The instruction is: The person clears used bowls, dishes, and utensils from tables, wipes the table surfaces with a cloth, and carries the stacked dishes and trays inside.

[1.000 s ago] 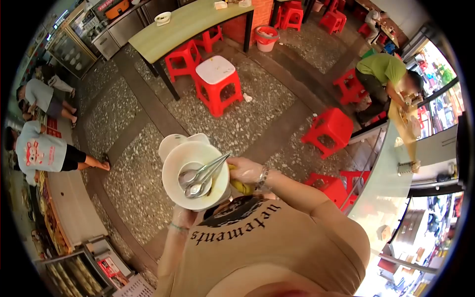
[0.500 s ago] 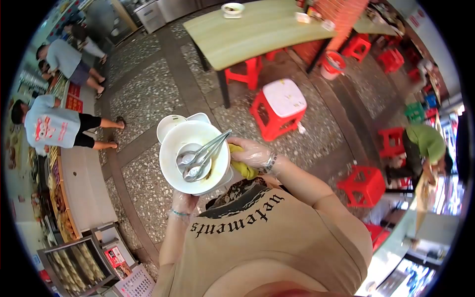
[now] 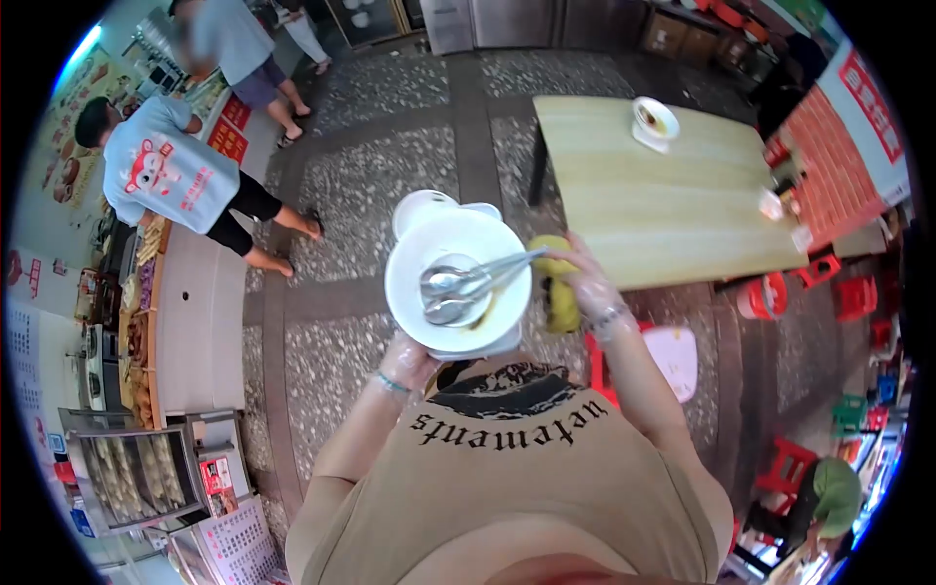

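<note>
My left hand (image 3: 408, 361), in a clear plastic glove, grips a stack of white bowls from below at its near side. The top bowl (image 3: 405, 283) is large, with brownish residue on its inner wall. Inside it lie a smaller white bowl (image 3: 473, 261) and metal spoons (image 3: 463, 292), whose handles point right. Other white dishes (image 3: 424, 207) stick out beneath the far side. My right hand (image 3: 593, 285), also gloved, holds a yellow-green cloth (image 3: 560, 292) right of the bowls. Whether the spoon handles touch the cloth I cannot tell.
A wooden-topped table (image 3: 634, 214) stands ahead right, with a white bowl (image 3: 655, 119) on it. A stool (image 3: 673, 361) is beside my right arm. Two people stand along the food counter (image 3: 200, 331) at left, one in a printed shirt (image 3: 175, 171). Another person (image 3: 837, 497) sits at lower right.
The view has swung, so the table, stool and counter people appear farther right. My right hand with the cloth has drawn away from the bowl rim; my left hand still carries the stack.
</note>
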Available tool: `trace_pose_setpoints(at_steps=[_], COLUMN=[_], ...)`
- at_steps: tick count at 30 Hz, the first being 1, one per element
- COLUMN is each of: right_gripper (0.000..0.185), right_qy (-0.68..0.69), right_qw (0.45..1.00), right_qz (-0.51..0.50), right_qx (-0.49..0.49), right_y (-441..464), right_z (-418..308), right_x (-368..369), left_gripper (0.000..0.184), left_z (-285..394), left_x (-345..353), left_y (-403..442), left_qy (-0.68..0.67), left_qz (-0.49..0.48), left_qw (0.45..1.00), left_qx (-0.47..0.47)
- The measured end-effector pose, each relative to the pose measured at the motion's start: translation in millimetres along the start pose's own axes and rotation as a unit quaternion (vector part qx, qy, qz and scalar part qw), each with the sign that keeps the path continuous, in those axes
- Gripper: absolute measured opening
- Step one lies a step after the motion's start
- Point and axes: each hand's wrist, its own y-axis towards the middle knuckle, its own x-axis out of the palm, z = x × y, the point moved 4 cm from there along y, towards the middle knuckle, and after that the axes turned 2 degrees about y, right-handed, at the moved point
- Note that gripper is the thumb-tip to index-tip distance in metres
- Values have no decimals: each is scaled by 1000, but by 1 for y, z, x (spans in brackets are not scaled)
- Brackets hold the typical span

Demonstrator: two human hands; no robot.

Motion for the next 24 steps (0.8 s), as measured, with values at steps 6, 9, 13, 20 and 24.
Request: trace_pose_setpoints(at_steps=[6,9,13,20,24], right_gripper=[28,17,24,39,46], right_qy=[137,251,22,375,155], right_qw=[969,891,941,807,808], right_qz=[201,207,229,317,369], right_qx=[53,316,249,329,433], right_y=[142,174,226,364,431], right_z=[74,85,137,270,284], right_x=[-86,-118,-176,-227,-281], left_gripper=[34,33,36,39,38], left_z=[117,154,199,239,256], left_x=[-1,-5,26,17,46], left_y=[142,222,299,444,502], left_qy=[62,88,58,72,76], left_qz=[12,-38,-56,-93,-112], left_qw=[998,993,997,993,990], left_qx=[-30,-72,7,-6,-42])
